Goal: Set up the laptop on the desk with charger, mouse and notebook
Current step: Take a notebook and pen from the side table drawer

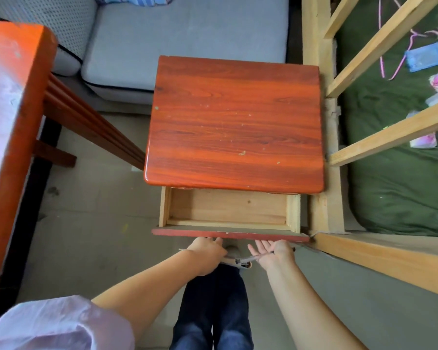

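A small red-brown wooden desk (234, 127) stands in front of me with its top bare. Its drawer (228, 233) is pulled out, and the pale wood inside holds nothing. My left hand (208, 251) is at the drawer's red front panel, fingertips hidden under its lower edge. My right hand (273, 253) is just below the panel's right half, palm up and fingers spread, with a thin pen (245, 260) pinched under the thumb. No laptop, charger, mouse or notebook is in view.
A larger red table (15, 97) with a pale cloth runs down the left. A grey sofa (187, 34) sits behind the desk. A pale wooden bed frame (364, 258) with a green mattress (395, 173) and small items stands tight against the desk's right side.
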### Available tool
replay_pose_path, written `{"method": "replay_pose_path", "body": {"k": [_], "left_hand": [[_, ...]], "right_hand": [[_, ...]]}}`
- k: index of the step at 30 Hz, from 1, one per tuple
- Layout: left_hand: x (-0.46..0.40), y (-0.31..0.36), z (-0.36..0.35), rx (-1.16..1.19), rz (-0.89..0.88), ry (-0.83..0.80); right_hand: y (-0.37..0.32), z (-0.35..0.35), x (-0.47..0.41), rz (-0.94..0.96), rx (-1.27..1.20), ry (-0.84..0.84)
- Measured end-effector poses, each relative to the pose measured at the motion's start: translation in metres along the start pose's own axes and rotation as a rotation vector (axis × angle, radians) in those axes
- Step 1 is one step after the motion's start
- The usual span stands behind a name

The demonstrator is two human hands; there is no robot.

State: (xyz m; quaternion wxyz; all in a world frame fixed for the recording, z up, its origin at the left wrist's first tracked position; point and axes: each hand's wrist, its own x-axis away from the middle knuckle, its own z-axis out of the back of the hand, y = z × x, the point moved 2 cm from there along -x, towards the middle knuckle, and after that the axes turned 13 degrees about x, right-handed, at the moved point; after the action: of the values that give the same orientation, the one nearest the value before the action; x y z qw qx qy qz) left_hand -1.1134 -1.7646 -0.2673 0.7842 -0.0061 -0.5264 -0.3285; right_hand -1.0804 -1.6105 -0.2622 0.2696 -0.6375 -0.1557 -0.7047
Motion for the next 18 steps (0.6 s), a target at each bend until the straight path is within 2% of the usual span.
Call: {"method": "replay_pose_path", "body": {"k": [7,14,18], "left_hand": [[-0.007,-0.014,0.061,-0.100,0.002,0.118],[-0.022,-0.036,0.090,-0.021,0.081,0.288],[-0.017,-0.026,0.086,0.098,0.107,0.257]], "right_hand": [[-0.049,-0.044,0.019,0.019,-0.045,-0.107],[-0.073,-0.071,0.012,0.077,-0.175,-0.137],[-0.065,-0.061,0.017,0.128,-0.090,-0.173]]}}
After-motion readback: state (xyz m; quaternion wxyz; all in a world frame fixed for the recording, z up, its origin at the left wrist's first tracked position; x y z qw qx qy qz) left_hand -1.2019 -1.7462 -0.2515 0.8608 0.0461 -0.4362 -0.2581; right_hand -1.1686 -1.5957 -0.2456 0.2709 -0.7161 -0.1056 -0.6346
